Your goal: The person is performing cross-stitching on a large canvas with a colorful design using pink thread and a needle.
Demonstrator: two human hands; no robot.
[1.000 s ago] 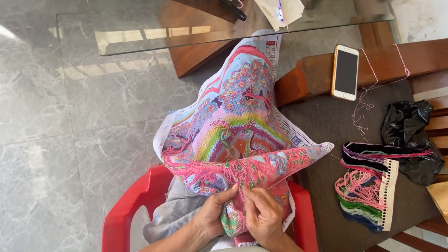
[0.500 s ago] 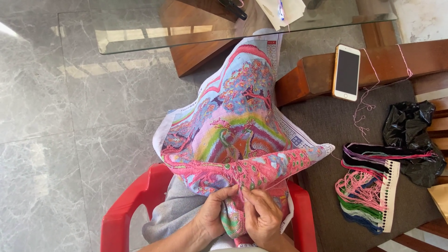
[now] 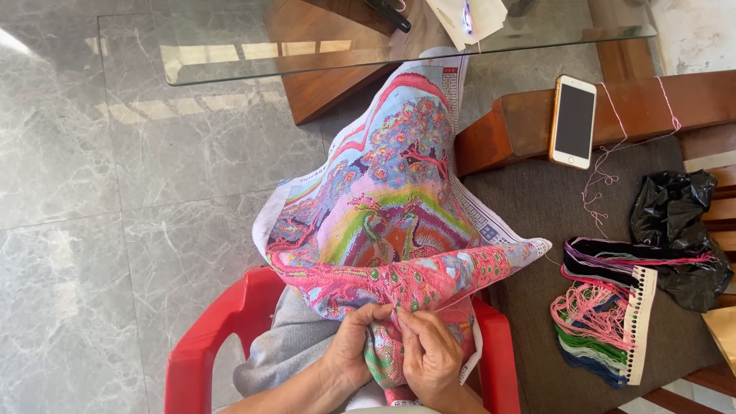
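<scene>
Multicoloured cross-stitch canvas [image 3: 383,222] lay draped over person's lap, spilling forward toward glass table [image 3: 230,46]. Left hand [image 3: 354,349] and right hand [image 3: 431,356] both pinched folded near edge of canvas, fingers closed on cloth, hands almost touching. Person sat on red plastic chair [image 3: 222,337]. To right, on dark cushion [image 3: 529,207]: thread organiser card [image 3: 636,326] with pink, green, blue skeins, black plastic bag [image 3: 678,222] beside it. Smartphone [image 3: 573,121] rested on wooden armrest [image 3: 521,123].

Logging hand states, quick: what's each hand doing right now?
Left hand: closed, pinching the embroidery cloth.
Right hand: closed on the same cloth fold.
</scene>
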